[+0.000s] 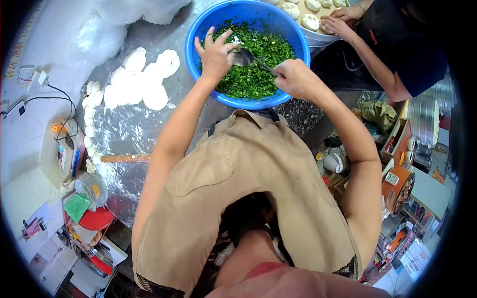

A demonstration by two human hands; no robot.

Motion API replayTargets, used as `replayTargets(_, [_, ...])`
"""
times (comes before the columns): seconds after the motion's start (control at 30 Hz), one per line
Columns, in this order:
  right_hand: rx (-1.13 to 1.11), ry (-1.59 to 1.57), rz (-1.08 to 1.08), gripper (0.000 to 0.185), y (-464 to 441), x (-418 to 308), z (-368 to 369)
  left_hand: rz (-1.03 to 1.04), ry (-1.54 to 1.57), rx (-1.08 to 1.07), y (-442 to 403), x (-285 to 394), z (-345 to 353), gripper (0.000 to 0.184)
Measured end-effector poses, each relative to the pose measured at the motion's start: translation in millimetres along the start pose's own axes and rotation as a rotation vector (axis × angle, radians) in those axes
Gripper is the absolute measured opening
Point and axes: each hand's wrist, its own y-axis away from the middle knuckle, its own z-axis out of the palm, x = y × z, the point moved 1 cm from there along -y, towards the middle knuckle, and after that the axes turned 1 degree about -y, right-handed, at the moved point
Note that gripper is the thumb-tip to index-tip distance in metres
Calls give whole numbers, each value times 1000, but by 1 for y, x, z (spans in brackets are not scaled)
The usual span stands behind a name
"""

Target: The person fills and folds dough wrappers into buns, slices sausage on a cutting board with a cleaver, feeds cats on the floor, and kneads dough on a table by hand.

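A large blue basin (191,47) holds finely chopped greens (258,87) with a small white patch among them. My right hand (300,79) is closed around the handle of a metal spoon (243,57), whose bowl lies over the greens. Beside the spoon's bowl, my left hand (216,55) is held above the basin's left side with its fingers spread. I see nothing held in it, and whether it touches the spoon I cannot tell.
Left of the basin, flat white dough rounds (155,94) overlap on the floured metal table (131,134). Small dough pieces (89,116) line its left edge, near a wooden rolling pin (124,158). At the upper right, a co-worker's hands (338,25) touch filled buns (310,22) on a round tray.
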Motion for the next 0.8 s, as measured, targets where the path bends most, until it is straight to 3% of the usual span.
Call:
replayTargets(0.07, [65, -27, -31, 14, 2, -1, 2, -113, 35, -11, 8, -3, 10, 26])
replayTargets(0.13, [75, -86, 96, 18, 5, -9, 0, -434, 382, -27, 16, -16, 33, 22])
replayTargets(0.17, [73, -85, 94, 18, 7, -12, 2, -478, 652, -1, 20, -26, 53, 23])
replayTargets(0.23, [241, -252, 104, 25, 10, -16, 7, -941, 1271, -97, 16, 9, 25, 26])
replayTargets(0.27, [244, -258, 112, 28, 9, -13, 13, -954, 1285, -110, 21, 7, 36, 27])
replayTargets(0.3, [243, -255, 108, 28, 8, -12, 15, -889, 1304, -133, 27, 12, 39, 26])
replayTargets(0.37, [401, -347, 198, 25, 7, -10, 14, -623, 972, -212, 43, 7, 58, 19])
replayTargets(0.4, [378, -483, 291, 26, 7, -1, 19, -495, 434, -284, 38, 19, 31, 18])
replayTargets(0.43, [381, -479, 291, 26, 9, 0, 22, -355, 172, -213, 39, 28, 15, 15])
replayTargets(0.5, [465, -694, 328, 28, 18, -2, 27, -94, -60, -266, 35, 30, -5, 14])
replayTargets(0.57, [491, -650, 296, 28, 25, 0, 40, 81, -270, -230, 50, 17, 15, 20])
replayTargets(0.6, [588, -385, 143, 28, 26, 9, 48, 77, -246, -277, 53, 14, 16, 35])
replayTargets(0.63, [688, -115, -7, 28, 24, 12, 49, 84, -248, -267, 46, 16, 10, 35])
replayTargets(0.7, [688, -123, 36, 31, 34, 13, 56, -42, -160, -315, 49, 27, -7, 49])
replayTargets(0.73, [685, -99, 69, 30, 37, 13, 57, -106, -119, -194, 50, 34, -16, 58])
replayTargets(0.77, [681, -74, 103, 30, 39, 14, 58, -103, -119, -199, 48, 36, -18, 58])
replayTargets(0.8, [704, -110, 82, 31, 41, 16, 59, -46, -156, -40, 46, 39, -21, 59])
